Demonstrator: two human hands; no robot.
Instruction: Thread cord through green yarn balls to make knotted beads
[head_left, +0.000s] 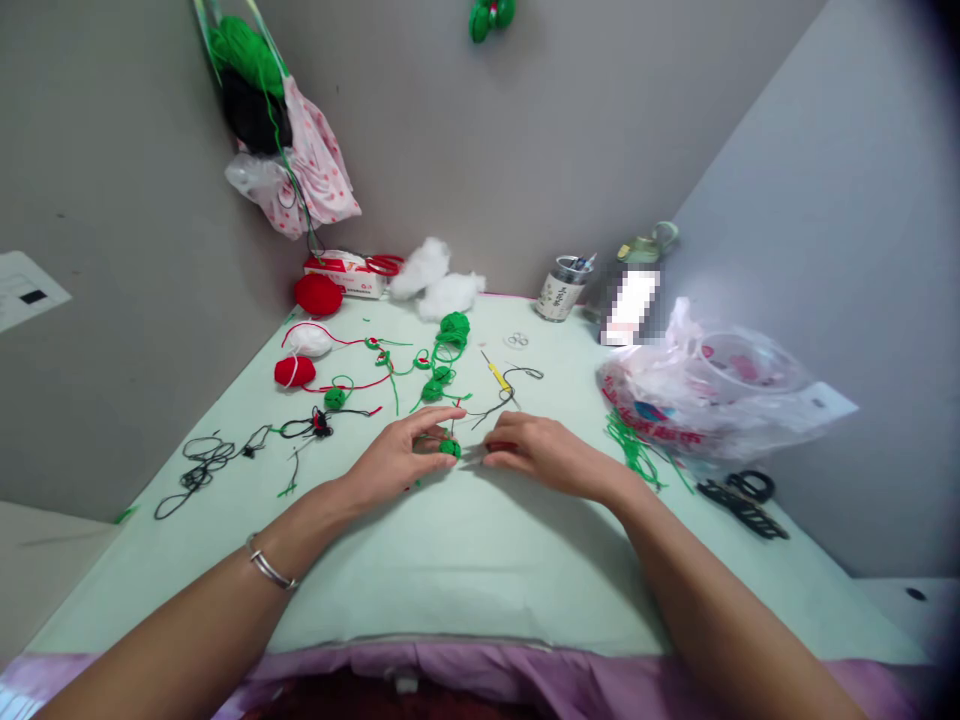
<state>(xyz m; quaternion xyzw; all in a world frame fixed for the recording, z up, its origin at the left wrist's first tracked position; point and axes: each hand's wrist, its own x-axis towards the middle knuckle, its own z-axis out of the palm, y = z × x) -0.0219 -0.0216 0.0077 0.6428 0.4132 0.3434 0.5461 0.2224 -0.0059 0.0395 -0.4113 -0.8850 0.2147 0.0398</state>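
Note:
Near the middle of the table, my left hand [405, 450] has a small green crocheted ball [450, 449] between its thumb and fingers. A short dark red strand stands up beside the ball. My right hand [536, 452] is just to the right, apart from the ball, with its fingers curled and thumb pressed in; whatever they pinch is too small to make out. Beyond the hands lie a yellow-handled crochet hook [498, 376] and a loose black yarn strand [517, 376]. Green crocheted pieces [435, 384] and a green yarn bundle [454, 330] sit farther back.
Red yarn [295, 371], white yarn [309, 340] and tangled black cord [202, 462] lie left. White stuffing [450, 296], a tissue box [346, 277] and a pen can [559, 292] stand behind. A plastic bag [675, 390], green strands [634, 450] and a black claw clip [742, 508] are right.

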